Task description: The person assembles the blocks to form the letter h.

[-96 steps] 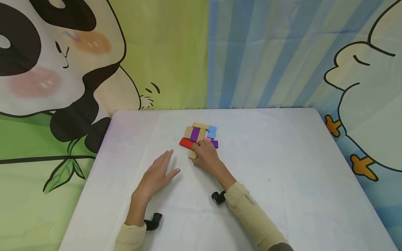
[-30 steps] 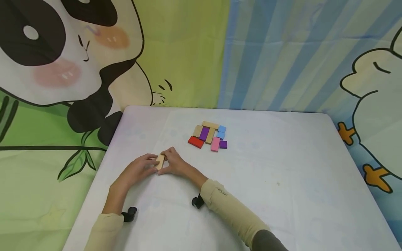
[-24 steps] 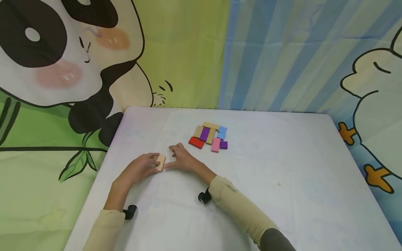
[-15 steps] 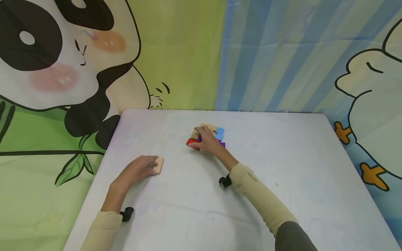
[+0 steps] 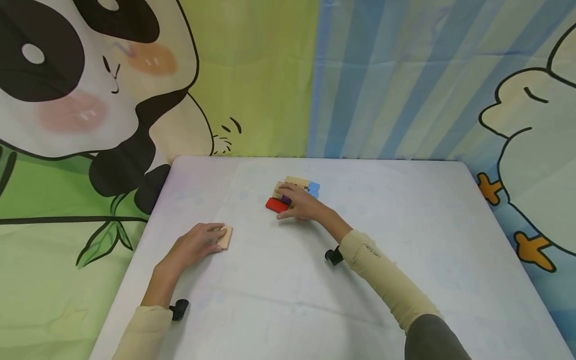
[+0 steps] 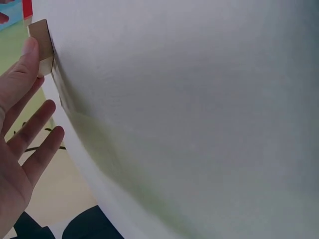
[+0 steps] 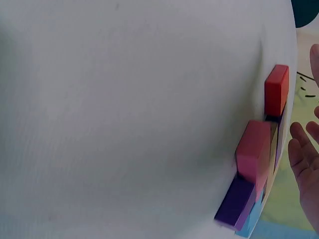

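On the left of the white table, my left hand (image 5: 192,244) pinches a plain wooden block (image 5: 227,238) between thumb and forefinger; the left wrist view shows the thumb on the block (image 6: 42,40) and the other fingers spread. My right hand (image 5: 303,202) hovers over a cluster of flat blocks, fingers spread and holding nothing. Around it show a red block (image 5: 275,204), a purple block (image 5: 286,199), a long wooden block (image 5: 297,181) and a light blue block (image 5: 314,186). A pink block (image 7: 253,149) and another purple block (image 7: 235,201), hidden under the hand in the head view, appear in the right wrist view.
The white table (image 5: 382,210) ends at the back against a printed cloth (image 5: 252,75) with a panda and stripes. Small black cameras sit at the left wrist (image 5: 179,309) and the right wrist (image 5: 333,256).
The right hand brought the wooden block from the cluster to the left hand, let go of it and returned over the cluster. The left hand has kept the block nearly still.
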Demonstrator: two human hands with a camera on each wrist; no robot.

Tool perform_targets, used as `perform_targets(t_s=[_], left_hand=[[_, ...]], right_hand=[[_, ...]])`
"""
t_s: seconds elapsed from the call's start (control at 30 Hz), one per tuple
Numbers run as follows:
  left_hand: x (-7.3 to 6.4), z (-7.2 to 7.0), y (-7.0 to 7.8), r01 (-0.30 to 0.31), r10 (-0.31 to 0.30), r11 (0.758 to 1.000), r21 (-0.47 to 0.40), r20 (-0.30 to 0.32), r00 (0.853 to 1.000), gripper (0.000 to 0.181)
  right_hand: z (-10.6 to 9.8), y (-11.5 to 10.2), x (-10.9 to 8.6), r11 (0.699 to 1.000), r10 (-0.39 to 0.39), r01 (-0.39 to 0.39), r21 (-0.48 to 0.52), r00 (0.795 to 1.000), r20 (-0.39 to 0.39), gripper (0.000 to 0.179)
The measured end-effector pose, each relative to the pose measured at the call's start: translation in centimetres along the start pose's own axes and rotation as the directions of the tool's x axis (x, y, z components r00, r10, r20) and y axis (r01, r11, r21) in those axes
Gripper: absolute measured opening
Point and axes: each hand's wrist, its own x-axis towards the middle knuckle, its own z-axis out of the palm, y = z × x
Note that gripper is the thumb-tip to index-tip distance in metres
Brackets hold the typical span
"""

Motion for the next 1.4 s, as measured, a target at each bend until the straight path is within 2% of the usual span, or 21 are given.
perform_targets(t_s=[0.13,0.53,0.73,1.07,1.27,1.4], left_hand=[[0.1,0.0,-0.1,-0.001,0.001,1.0,0.008,-0.008,1.0,0.054],[0.4,-0.4,-0.1,-0.003,0.003,1.0,-0.013,-0.004,1.0,0.053],[0.2,-0.1,-0.1,0.019,-0.02,0.999,-0.026,-0.002,1.0,0.054],[0.1,0.0,0.0,0.039,-0.04,0.999,-0.036,-0.009,0.999,0.054],[0.0,0.1,0.0,0.036,-0.037,0.999,-0.03,-0.024,0.999,0.054],[0.0,0.1,0.0,0.03,-0.031,0.999,-0.031,-0.032,0.999,0.053]], right_hand=[[0.3,-0.3,0.1,1.0,0.001,-0.001,-0.001,1.0,-0.025,0.082],[1.6,0.0,0.3,0.998,-0.011,0.011,0.056,1.0,-0.006,0.076],[2.0,-0.2,0.3,0.995,-0.025,0.028,0.1,0.999,-0.034,0.074],[2.2,-0.4,0.2,0.99,-0.014,0.018,0.138,0.999,-0.034,0.074],[2.6,-0.4,0.3,0.981,-0.025,0.024,0.192,1.0,0.002,0.073],[3.0,-0.4,0.5,0.987,-0.037,0.034,0.159,0.999,0.017,0.068]])
